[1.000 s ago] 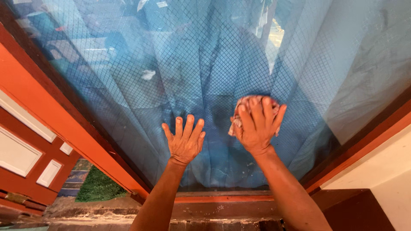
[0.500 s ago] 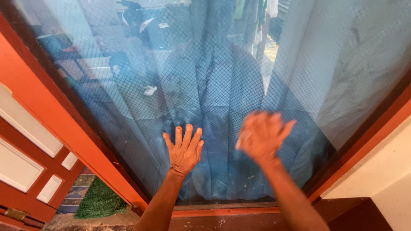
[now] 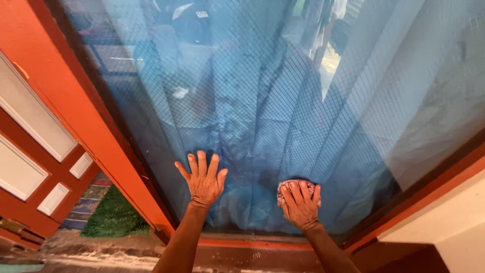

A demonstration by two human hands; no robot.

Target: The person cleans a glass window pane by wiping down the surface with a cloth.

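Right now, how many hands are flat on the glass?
2. Left hand spread bare on the wired glass pane; right hand beside it, low, pressing a crumpled cloth against it.

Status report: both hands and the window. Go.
Left hand flat, open on the glass pane. Right hand presses a cloth low on the pane. Nothing in the way.

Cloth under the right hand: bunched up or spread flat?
Bunched up. The cloth shows only as a small wad beneath the right hand, pressed against the window glass.
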